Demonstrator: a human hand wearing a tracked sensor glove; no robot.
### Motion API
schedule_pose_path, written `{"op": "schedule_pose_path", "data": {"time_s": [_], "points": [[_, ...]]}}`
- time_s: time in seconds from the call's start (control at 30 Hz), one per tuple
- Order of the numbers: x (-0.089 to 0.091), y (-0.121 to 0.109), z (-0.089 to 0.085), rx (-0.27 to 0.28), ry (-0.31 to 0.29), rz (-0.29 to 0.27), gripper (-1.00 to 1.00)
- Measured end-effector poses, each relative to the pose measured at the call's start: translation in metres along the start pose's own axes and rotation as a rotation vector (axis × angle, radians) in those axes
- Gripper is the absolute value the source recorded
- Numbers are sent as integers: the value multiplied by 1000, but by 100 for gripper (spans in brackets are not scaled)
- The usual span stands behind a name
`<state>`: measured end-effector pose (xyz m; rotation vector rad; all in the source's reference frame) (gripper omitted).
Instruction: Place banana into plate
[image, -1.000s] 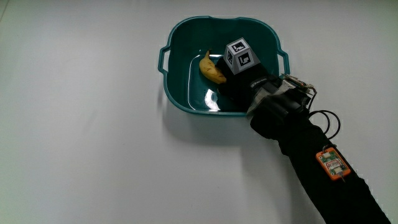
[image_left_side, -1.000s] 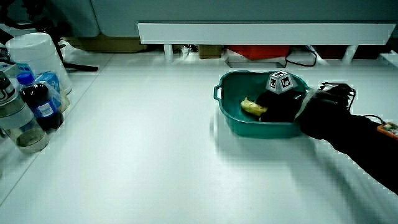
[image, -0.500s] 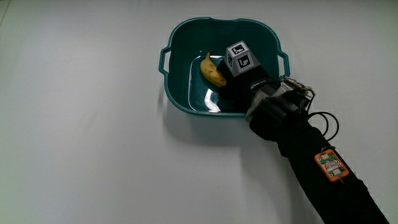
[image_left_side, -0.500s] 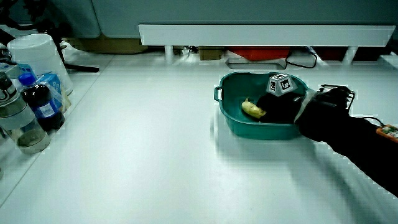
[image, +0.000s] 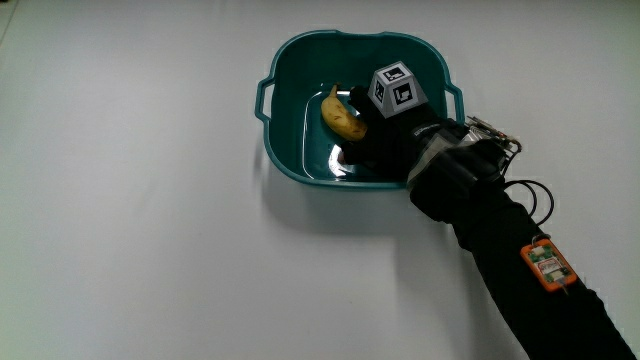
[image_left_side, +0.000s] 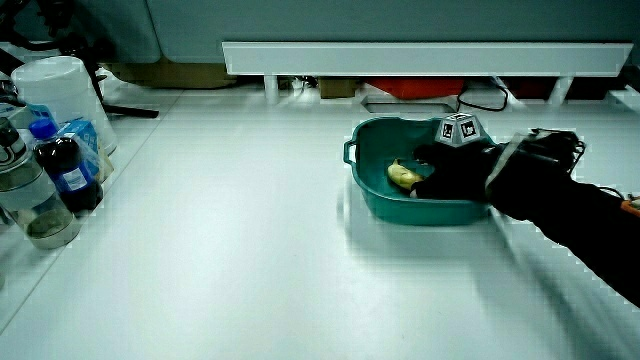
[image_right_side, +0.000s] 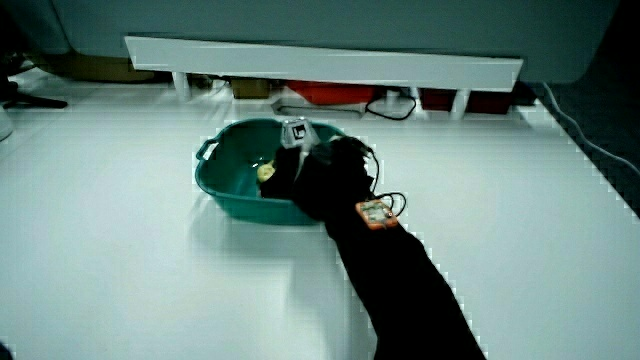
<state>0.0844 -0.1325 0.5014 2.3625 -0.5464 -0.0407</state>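
A yellow banana (image: 340, 112) lies on the floor of a teal two-handled basin (image: 290, 60); both side views show the banana (image_left_side: 401, 176) (image_right_side: 266, 172) too. The gloved hand (image: 385, 140) reaches over the basin rim nearest the person and sits right beside the banana. Its fingers are spread and relaxed, their tips close to the banana without closing round it. The patterned cube (image: 396, 88) rides on the back of the hand (image_left_side: 450, 170). The forearm hides part of the basin wall (image_right_side: 225, 190).
Several bottles (image_left_side: 60, 165) and a white container (image_left_side: 60, 85) stand at the table's edge, well away from the basin. A low white partition (image_left_side: 430, 55) closes off the table. An orange tag (image: 548, 265) and a thin cable sit on the forearm.
The hand has lifted a little and its fingers have spread beside the banana. The banana and the basin have stayed in place.
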Motion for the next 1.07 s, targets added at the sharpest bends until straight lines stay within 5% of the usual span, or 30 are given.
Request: {"op": "schedule_pose_path", "data": {"time_s": [0.53, 0.8, 1.07], "points": [[65, -70, 46, 163, 96, 59, -100], [69, -139, 61, 341, 0, 15, -100], [76, -185, 50, 428, -15, 15, -100]]}}
